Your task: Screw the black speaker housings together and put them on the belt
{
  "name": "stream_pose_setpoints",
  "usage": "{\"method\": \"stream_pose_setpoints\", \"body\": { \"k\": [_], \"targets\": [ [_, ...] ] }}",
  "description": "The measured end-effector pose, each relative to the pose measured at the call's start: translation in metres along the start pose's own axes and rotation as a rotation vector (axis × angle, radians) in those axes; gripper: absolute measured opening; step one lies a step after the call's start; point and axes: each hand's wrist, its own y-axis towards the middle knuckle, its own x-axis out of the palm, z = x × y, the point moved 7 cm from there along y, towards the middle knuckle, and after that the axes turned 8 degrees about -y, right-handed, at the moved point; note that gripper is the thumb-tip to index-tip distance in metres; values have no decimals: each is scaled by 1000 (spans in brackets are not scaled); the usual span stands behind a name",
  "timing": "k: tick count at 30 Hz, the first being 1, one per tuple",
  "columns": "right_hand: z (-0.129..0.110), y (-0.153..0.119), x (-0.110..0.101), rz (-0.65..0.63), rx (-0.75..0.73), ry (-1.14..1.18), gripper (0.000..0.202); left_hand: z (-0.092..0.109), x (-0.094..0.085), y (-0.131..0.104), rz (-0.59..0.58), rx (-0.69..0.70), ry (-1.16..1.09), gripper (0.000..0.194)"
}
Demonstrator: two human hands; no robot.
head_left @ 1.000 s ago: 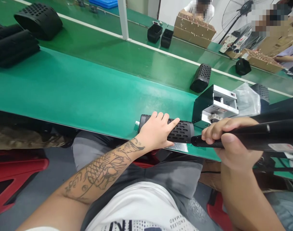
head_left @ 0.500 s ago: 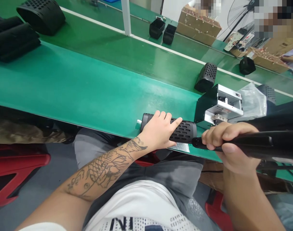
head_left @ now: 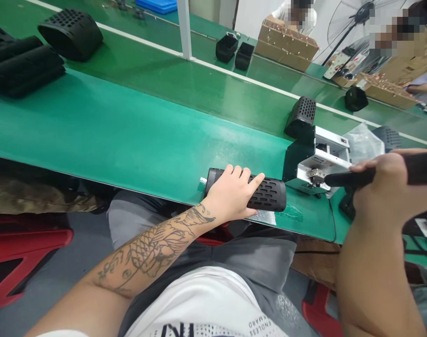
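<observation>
Under my left hand (head_left: pixel 230 194) lies a black perforated housing (head_left: pixel 268 193), long and rounded with slotted holes. My fingers reach over its far side and my thumb is at its near side, so the hand grips it against the green bench. My right hand (head_left: pixel 383 182) is wrapped round a black electric screwdriver (head_left: pixel 422 168), held level with its narrow end pointing left. That end is close to the front of a black-and-white screw feeder (head_left: pixel 300 164); whether they touch I cannot tell.
More black housings stand on the green bench (head_left: pixel 129 126), one behind the feeder (head_left: pixel 300 114) and several at far left (head_left: pixel 71 35). A clear plastic bag (head_left: pixel 364 140) sits beside the feeder. Cardboard boxes (head_left: pixel 286 44) and other people are across the bench.
My right hand has moved right and slightly up with the screwdriver, away from the housing's end to the feeder's front. My left hand stays on the housing.
</observation>
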Motion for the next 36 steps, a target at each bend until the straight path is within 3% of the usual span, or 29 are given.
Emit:
{"method": "stream_pose_setpoints", "body": {
  "k": [3, 6, 9, 14, 20, 23, 27, 36],
  "targets": [
    [40, 15, -4, 42, -5, -79, 12, 1, -1, 0, -27, -6, -3, 99],
    [51, 13, -2, -1, 11, -84, 13, 2, -1, 0, -50, -12, -9, 104],
    [33, 3, 3, -74, 18, -106, 10, 0, -2, 0, -75, -17, -15, 112],
    [-27, -13, 5, -117, 76, -20, 5, -8, -5, -1, -147, 50, -20, 118],
    [-85, -67, 38, -606, 163, 403, 25, -13, -10, 0, -205, 77, -51, 110],
    [-92, -96, 62, -738, 191, 518, 26, -12, -13, -1, -207, 61, -63, 107],
    [-92, -114, 87, -839, 151, 542, 21, -11, -14, -2, -201, 65, -83, 105],
    [-92, -126, 97, -980, 171, 598, 15, -10, -12, -1, -168, 78, -110, 101]
  ]
}}
